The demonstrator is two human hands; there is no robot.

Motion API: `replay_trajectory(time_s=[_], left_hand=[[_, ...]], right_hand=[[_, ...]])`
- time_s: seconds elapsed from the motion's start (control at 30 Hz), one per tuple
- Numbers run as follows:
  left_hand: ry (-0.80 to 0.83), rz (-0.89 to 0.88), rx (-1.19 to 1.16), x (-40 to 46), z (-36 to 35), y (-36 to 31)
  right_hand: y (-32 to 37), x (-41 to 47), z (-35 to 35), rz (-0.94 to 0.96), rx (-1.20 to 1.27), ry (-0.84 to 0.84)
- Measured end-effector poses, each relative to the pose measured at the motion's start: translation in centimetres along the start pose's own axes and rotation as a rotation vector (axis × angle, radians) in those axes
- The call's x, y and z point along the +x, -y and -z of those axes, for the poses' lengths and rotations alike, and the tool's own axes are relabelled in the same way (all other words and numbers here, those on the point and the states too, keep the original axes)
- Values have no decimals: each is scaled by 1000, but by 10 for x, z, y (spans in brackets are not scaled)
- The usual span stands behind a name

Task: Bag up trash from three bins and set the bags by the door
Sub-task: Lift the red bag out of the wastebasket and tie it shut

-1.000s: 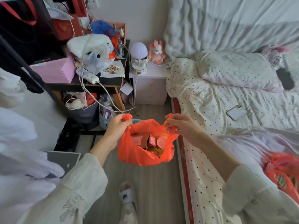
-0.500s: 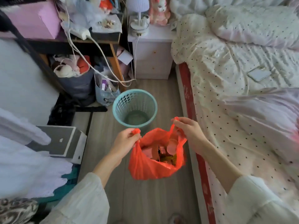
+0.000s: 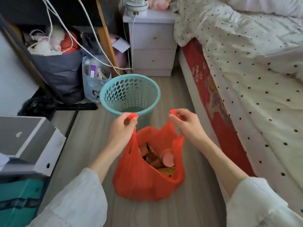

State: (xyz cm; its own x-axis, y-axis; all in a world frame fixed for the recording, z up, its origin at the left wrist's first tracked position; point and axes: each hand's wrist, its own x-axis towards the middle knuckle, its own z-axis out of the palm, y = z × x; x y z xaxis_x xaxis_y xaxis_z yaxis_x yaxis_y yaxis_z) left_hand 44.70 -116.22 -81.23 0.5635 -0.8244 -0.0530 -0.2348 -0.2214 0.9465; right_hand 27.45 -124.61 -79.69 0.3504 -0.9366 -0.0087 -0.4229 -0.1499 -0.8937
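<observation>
An orange plastic bag (image 3: 141, 179) hangs open between my hands, low over the wooden floor, with wrappers and a pink round piece of trash inside. My left hand (image 3: 122, 130) pinches its left handle and my right hand (image 3: 185, 124) pinches its right handle. Just beyond the bag stands a teal mesh bin (image 3: 130, 94), upright, with no bag in it.
The bed (image 3: 246, 71) with a dotted cover and red side runs along the right. A white nightstand (image 3: 152, 45) stands behind the bin. A grey laundry bag (image 3: 60, 69), cables and a small clutter bag (image 3: 95, 82) sit under the desk at left. A grey box (image 3: 27, 141) is at near left.
My view has tilted downward and closer to the floor. The bag has come down lower in front of the teal bin, and both hands still hold its handles.
</observation>
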Motion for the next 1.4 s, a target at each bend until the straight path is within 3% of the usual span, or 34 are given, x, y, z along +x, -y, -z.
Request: replay_trajectory(time_s=[0.13,0.33,0.47,0.57,0.7,0.77,0.9,1.07,1.1,1.17,1.27,1.4], left_hand=[[-84,-155,-11,9,-7,22],[54,-198,-287,-2,-25,53],[49,-301,-341,-11,-27,52],[-32,-319,-270,-13,-20,52],[-48,-293,-338,-12,-12,61],[-44,-270,-387,-14,-11,68],[-14,-247,-422,-14,-12,85],[11,-222,-497,-7,-14,86],[10,-221,-515,-5,-15,86],[6,-224,-485,-4,-17,89],[20,-216,-257,-7,-19,100],[90,-93,-98,-15,-19,130]], right_hand=[[-36,9,-19,216,-79,-95],[-66,-3,-24,356,107,45],[-71,-11,-20,331,177,-83],[-70,-11,-16,185,344,-190],[-76,-9,-17,93,550,-175],[-84,-10,-19,123,442,-141],[-116,-8,-20,192,-264,-157],[-147,4,-29,107,-570,30],[-150,4,-31,141,-552,20],[-149,-2,-37,111,-250,-53],[-147,-1,-40,-114,161,-80],[-146,-1,-48,-220,364,-173]])
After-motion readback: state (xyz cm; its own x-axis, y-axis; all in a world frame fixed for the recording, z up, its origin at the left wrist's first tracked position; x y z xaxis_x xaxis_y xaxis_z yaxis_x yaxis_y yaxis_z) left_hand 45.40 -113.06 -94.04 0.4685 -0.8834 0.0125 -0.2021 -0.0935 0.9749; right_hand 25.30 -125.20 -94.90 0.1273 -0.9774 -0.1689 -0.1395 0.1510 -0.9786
